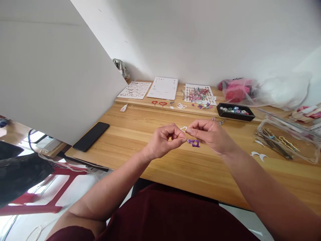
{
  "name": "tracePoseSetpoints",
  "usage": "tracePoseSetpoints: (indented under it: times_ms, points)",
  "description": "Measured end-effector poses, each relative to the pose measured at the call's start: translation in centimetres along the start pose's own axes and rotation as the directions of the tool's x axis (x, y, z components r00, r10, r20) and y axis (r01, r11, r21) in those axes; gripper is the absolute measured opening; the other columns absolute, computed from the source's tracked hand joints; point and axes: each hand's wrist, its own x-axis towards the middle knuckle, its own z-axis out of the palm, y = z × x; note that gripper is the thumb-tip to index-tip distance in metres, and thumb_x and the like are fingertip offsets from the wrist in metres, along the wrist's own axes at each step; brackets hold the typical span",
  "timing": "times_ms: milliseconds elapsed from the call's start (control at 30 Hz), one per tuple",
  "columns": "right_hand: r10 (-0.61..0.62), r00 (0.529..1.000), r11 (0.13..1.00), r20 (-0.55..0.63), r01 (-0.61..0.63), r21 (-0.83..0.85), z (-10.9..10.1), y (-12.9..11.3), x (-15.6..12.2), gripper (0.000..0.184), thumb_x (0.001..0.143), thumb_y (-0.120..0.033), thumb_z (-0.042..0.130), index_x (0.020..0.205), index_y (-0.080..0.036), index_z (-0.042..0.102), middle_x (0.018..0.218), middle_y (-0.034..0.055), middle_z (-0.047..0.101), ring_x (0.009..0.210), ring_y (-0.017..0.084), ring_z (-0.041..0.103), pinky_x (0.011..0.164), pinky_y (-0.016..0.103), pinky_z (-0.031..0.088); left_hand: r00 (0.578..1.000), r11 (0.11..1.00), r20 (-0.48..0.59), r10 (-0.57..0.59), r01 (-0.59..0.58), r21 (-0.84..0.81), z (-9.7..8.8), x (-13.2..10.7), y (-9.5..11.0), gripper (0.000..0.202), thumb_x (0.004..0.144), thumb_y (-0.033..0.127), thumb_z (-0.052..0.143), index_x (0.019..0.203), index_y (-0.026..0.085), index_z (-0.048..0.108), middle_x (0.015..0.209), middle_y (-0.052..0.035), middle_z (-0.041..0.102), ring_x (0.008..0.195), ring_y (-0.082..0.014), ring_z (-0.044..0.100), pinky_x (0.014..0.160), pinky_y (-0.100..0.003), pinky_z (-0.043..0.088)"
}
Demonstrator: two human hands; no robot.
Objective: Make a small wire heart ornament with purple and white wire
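My left hand (168, 140) is closed in a pinch over the desk, thumb and index finger pressed together. Beside it, my right hand (208, 134) also pinches, its fingertips almost meeting those of the left. A small white outline cutout (184, 128) shows right at the right fingertips. Just below the hands is a small purple openwork piece (194, 143), close to the left fingertips; whether it is held or lies on the desk is unclear. Any fine thread or wire between the fingers is too small to make out.
A wooden desk (120, 134) carries a black phone (91, 136) and a small glue bottle (123, 107). Along the raised back shelf are patterned sheets (162, 88), heart outlines and a black tray (235, 111) of thread spools. Tools fill a clear box (288, 140) at right.
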Motion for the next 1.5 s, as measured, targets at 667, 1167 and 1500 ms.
tracePoseSetpoints:
  times_ms: [667,1167,1500]
  points:
    - [-0.107,0.993,0.979,-0.057,0.095,-0.183,0.7,-0.8,-1.1,0.023,0.082,-0.037,0.073,0.073,-0.018,0.067,0.058,-0.0026,0.051,0.052,0.008,0.038,0.048,0.025,0.027,0.996,0.987,-0.004,0.093,-0.091,0.133,-0.1,-0.6,-0.3,0.012,0.082,0.023,0.071,0.074,0.015,0.067,0.071,-0.0012,0.059,0.065,-0.0100,0.049,0.064,-0.026,0.041]
    - [0.100,0.995,0.995,0.018,-0.100,-0.003,3.2,2.5,-4.0,0.026,0.084,-0.040,0.071,0.073,-0.018,0.064,0.061,-0.0024,0.055,0.048,0.006,0.038,0.045,0.024,0.028,0.970,0.982,-0.243,-0.010,0.056,0.180,-0.2,-0.5,-1.8,0.015,0.081,0.028,0.071,0.074,0.016,0.066,0.067,0.0011,0.054,0.062,-0.0096,0.046,0.062,-0.025,0.038]
    - [-0.005,1.000,0.997,-0.006,0.004,-0.078,0.7,-0.4,0.0,0.029,0.078,-0.043,0.076,0.073,-0.017,0.066,0.058,-0.0026,0.052,0.049,0.007,0.036,0.045,0.024,0.025,1.000,1.000,-0.026,-0.017,0.017,0.014,-0.3,-0.9,-0.8,0.019,0.081,0.031,0.073,0.075,0.015,0.067,0.071,-0.0009,0.057,0.062,-0.0091,0.047,0.060,-0.025,0.040]
